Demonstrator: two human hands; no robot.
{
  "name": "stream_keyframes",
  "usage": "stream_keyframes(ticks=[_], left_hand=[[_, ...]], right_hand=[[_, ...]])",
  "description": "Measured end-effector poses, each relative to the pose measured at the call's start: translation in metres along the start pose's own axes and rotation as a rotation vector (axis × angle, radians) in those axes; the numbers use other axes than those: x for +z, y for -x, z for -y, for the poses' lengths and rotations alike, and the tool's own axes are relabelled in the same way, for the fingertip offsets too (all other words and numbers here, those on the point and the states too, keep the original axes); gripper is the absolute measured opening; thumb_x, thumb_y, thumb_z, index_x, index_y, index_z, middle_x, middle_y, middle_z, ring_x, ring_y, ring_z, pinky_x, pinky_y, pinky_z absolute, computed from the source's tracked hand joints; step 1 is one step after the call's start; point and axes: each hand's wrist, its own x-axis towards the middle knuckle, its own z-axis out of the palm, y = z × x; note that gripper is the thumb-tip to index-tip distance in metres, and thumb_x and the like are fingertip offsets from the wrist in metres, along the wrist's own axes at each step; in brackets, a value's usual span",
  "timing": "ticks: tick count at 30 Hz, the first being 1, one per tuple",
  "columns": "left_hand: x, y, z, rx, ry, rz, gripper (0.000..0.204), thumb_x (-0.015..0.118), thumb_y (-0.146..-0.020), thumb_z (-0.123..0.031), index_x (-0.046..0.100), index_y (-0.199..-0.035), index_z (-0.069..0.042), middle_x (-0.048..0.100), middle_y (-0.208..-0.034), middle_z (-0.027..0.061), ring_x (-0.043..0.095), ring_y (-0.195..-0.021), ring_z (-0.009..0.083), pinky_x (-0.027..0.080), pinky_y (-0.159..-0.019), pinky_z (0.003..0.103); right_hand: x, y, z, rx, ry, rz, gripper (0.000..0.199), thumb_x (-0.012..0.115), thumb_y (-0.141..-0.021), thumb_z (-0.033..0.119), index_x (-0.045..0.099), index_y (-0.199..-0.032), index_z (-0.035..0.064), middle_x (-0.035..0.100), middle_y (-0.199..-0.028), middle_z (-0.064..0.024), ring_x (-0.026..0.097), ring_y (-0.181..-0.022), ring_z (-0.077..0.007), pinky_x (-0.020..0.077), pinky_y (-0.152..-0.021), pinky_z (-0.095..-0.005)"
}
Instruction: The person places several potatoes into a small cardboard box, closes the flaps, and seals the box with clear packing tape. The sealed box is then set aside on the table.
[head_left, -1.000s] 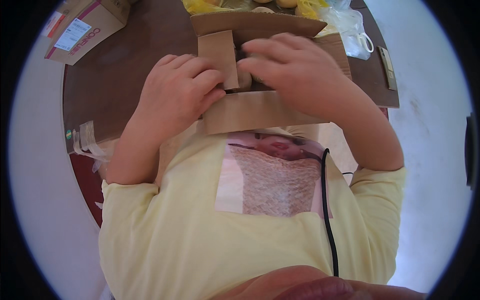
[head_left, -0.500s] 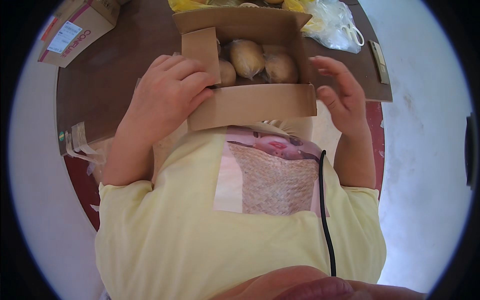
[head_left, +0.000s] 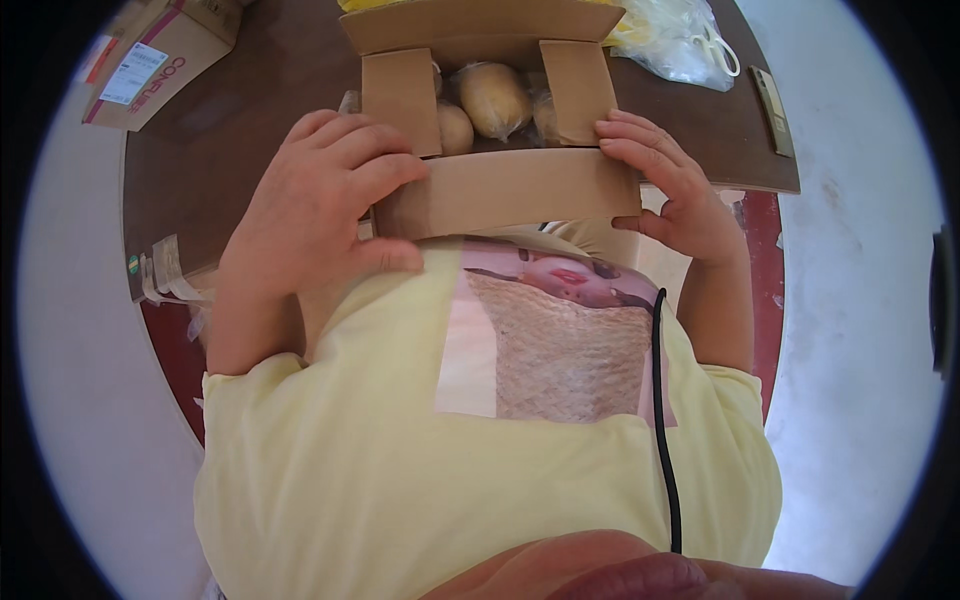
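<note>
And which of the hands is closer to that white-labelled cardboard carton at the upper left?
The left. The left hand, at the open cardboard box's left end, is below and right of the carton; the right hand is farther, at the box's right end.

dark brown flat-topped bench (head_left: 235,190) w/ an open brown cardboard box (head_left: 510,192) at the near edge, tan boxy cardboard carton (head_left: 195,72) far L, crinkly clear plastic bag (head_left: 665,50) far R, slim tan bar (head_left: 771,112) nr R edge
</note>
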Motion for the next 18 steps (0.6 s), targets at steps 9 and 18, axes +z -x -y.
stream_keyframes(ticks=[9,18], left_hand=[[0.005,0.009,0.004,-0.057,0.112,-0.071,0.042,0.076,-0.074,-0.023,0.06,-0.109,-0.006,0.066,-0.108,0.0102,0.062,-0.097,0.0302,0.045,-0.091,0.044],[0.026,0.0,0.004,-0.232,0.194,-0.365,0.037,0.072,-0.079,-0.003,0.06,-0.114,-0.006,0.063,-0.106,0.012,0.063,-0.088,0.0296,0.052,-0.076,0.036]], right_hand=[[0.003,0.004,-0.02,-0.07,-0.213,-0.17,0.036,0.072,-0.083,0.01,0.061,-0.116,0.0018,0.064,-0.12,-0.0116,0.053,-0.122,-0.0292,0.0401,-0.105,-0.039],[0.037,0.001,-0.015,0.201,-0.587,-0.623,0.051,0.066,-0.087,-0.006,0.048,-0.134,0.0026,0.064,-0.104,-0.005,0.059,-0.097,-0.0091,0.0485,-0.086,-0.0227]])
